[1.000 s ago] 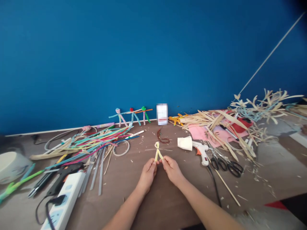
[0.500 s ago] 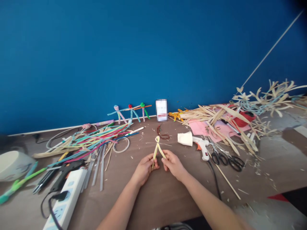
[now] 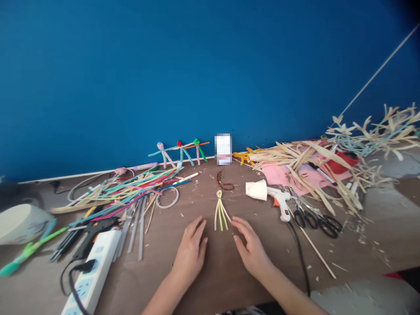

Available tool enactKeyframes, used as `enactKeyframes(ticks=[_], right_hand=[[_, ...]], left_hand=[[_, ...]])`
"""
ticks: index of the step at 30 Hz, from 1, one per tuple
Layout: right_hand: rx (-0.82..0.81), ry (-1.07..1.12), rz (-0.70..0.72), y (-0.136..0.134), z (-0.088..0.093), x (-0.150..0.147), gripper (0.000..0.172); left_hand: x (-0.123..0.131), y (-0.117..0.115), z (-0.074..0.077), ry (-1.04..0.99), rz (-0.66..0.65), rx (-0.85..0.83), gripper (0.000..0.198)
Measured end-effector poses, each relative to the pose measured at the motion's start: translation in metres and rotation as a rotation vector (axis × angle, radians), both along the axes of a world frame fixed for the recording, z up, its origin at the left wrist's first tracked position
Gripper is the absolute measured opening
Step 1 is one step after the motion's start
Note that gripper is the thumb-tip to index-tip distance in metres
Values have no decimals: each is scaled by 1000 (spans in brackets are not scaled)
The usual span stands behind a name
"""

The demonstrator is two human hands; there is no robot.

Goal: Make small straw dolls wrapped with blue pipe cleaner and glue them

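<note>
A small figure of pale yellow and cream pipe cleaners (image 3: 222,212) lies on the brown table, its twisted loop at the far end and several strands fanned toward me. My left hand (image 3: 190,247) rests to its left, fingers apart and holding nothing. To its right is my right hand (image 3: 251,245), also open, with an index fingertip close to the rightmost strand; whether it touches I cannot tell. Just beyond the loop a string of brown beads (image 3: 225,181) curls on the table.
At right are a white glue gun (image 3: 282,203) with a paper cup (image 3: 256,190) over its nozzle, black-handled scissors (image 3: 329,225) and dried husk strips (image 3: 295,153). At left lie coloured pipe cleaners (image 3: 131,192), glue sticks (image 3: 141,232) and a power strip (image 3: 95,267). Pipe-cleaner figures (image 3: 181,153) lean on the blue wall.
Both hands have let go of the pipe-cleaner figure and drawn apart toward me. The figure now lies flat with its strands spread, where before the hands held them.
</note>
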State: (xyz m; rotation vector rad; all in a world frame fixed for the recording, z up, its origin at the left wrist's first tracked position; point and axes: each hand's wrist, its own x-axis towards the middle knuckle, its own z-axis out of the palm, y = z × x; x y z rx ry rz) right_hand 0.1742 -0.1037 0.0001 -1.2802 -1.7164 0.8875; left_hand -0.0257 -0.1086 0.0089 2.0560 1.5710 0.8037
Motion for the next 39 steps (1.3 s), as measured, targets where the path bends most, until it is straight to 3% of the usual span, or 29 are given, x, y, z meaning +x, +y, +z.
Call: enactKeyframes(ticks=[3,6,9,13,19,22,27,31,35,39], right_hand=[[103,-271,108,-7,9,5,40],[148,-505,192,-5,13,1,49],[164,-663,245,-1,8,-4,56],[215,-763,280,-1,-5,-4,56],[279,-761,210,-5,-6,-1,60],[403,-726,160,-11,-2,1,61],[490,-793,425,-13,1,2,54],[506,-749,409,-11,1,6,46],[549,-621,364,-13,2,9,34],[498,-537,254,-16,3,5,21]], left_hand=[[-4,-8,3,135,-65,48,44],[11,-9,6,241,-188,60,50],[30,-8,3,333,-284,31,58],[38,-7,-6,420,-311,-1,63],[26,-14,0,383,-313,21,66],[23,-22,2,349,-261,72,64],[24,-29,0,444,-339,-56,76],[20,-30,0,388,-296,-45,77],[15,-35,5,254,-311,-13,64],[12,-27,19,134,-295,98,32]])
